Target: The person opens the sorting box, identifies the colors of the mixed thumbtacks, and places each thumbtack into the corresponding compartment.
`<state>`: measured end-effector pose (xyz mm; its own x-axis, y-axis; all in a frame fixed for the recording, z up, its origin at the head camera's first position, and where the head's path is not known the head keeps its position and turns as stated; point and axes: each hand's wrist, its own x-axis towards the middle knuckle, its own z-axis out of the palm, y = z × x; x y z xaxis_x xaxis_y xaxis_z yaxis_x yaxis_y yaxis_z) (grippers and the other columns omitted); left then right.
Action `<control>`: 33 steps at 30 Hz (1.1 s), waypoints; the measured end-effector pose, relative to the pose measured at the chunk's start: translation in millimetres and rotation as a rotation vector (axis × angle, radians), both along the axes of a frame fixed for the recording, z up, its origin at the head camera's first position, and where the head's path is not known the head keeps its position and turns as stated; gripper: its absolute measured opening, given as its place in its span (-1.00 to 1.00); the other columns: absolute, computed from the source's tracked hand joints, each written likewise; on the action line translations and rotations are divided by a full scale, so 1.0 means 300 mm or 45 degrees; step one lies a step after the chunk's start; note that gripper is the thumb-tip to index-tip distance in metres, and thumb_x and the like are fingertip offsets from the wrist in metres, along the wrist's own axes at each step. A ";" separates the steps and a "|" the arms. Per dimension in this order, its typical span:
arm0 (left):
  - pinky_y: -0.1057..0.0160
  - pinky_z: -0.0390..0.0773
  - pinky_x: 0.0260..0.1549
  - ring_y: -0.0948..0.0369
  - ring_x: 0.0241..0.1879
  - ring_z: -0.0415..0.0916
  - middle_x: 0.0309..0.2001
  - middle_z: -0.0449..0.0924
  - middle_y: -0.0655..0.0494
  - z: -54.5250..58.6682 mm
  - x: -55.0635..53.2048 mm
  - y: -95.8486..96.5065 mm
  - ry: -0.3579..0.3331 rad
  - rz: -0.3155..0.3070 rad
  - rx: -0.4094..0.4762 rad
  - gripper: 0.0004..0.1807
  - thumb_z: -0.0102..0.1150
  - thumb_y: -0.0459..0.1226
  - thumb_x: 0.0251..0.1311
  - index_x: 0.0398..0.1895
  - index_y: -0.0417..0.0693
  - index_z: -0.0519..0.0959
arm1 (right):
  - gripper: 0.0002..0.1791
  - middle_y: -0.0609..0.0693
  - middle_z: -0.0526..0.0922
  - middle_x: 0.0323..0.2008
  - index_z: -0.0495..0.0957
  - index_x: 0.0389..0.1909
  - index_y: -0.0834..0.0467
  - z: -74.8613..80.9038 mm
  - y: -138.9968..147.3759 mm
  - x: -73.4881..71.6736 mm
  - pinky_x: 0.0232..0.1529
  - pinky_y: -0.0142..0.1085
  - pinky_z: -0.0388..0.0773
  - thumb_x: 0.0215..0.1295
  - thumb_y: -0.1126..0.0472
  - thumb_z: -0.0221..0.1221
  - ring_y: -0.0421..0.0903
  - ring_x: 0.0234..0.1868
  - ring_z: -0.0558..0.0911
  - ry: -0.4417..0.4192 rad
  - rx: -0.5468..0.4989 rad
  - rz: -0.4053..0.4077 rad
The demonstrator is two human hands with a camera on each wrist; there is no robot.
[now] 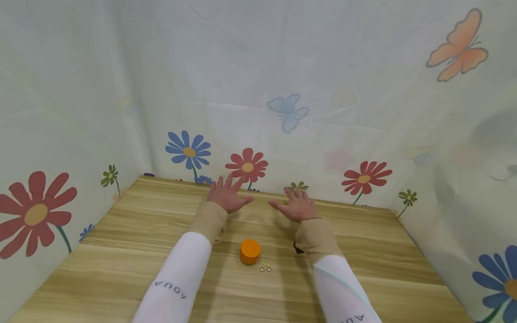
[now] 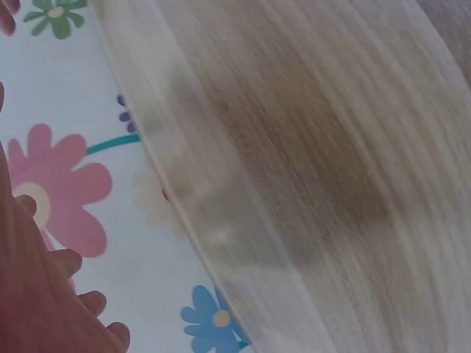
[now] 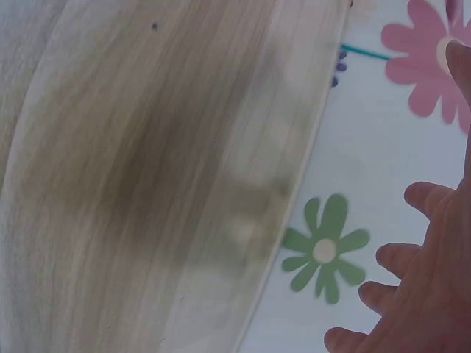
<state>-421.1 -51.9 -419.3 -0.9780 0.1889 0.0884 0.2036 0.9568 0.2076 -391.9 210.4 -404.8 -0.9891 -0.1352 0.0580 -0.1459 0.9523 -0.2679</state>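
Both hands reach forward over the wooden table, fingers spread and holding nothing. The left hand (image 1: 227,196) is near the table's back edge, thumb pointing to the right. Across from it the right hand (image 1: 298,207) mirrors the pose, its thumb toward the left. Between the forearms, nearer the body, stands an orange round container (image 1: 250,251). Several tiny round pieces (image 1: 265,267) lie just right of it. In the left wrist view the left hand (image 2: 44,287) shows at the lower left; the right wrist view has the right hand (image 3: 423,279) at the lower right.
A wood-grain table (image 1: 161,215) spans the space below. Behind it and on both sides hangs a pale curtain (image 1: 226,67) printed with flowers and butterflies. A dark band (image 1: 298,247) shows at the right sleeve's cuff.
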 end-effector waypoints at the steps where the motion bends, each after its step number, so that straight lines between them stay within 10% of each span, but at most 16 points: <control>1: -0.27 -0.15 0.55 -0.26 0.62 -0.17 0.69 -0.21 -0.05 0.006 0.006 0.002 -0.004 -0.014 0.014 -0.03 -0.23 0.49 0.25 0.66 0.35 -0.03 | 0.08 0.32 -0.03 0.62 0.09 0.62 0.01 0.000 -0.005 0.002 0.47 0.41 -0.03 0.27 -0.61 -0.11 0.44 0.59 -0.03 0.010 0.001 0.015; 8: -0.27 0.08 0.50 -0.30 0.55 0.05 0.62 0.03 -0.20 0.045 0.062 0.016 0.003 -0.142 0.177 -0.07 -0.11 0.35 0.38 0.67 0.17 -0.03 | 0.02 0.30 0.18 0.56 0.24 0.56 0.08 0.008 -0.035 0.032 0.48 0.31 0.12 0.29 -0.54 -0.02 0.39 0.55 0.17 0.053 -0.042 0.127; 18: -0.16 0.25 0.46 -0.15 0.49 0.28 0.56 0.21 -0.16 0.007 0.107 0.003 -0.007 -0.442 0.438 -0.18 -0.13 0.17 0.52 0.64 -0.07 0.01 | -0.07 0.17 0.46 0.42 0.40 0.46 0.09 -0.007 -0.052 0.067 0.43 0.16 0.32 0.29 -0.48 0.08 0.20 0.46 0.40 0.024 -0.147 0.285; 33: 0.11 0.56 0.03 0.16 -0.08 0.54 -0.07 0.61 0.07 -0.002 0.231 -0.023 -0.196 -0.482 0.755 -0.57 -0.09 0.09 0.55 0.10 0.02 0.58 | -0.29 0.07 0.60 0.24 0.57 0.27 0.12 0.001 -0.095 0.132 0.28 0.04 0.50 0.33 -0.32 0.21 0.10 0.25 0.56 -0.066 -0.224 0.583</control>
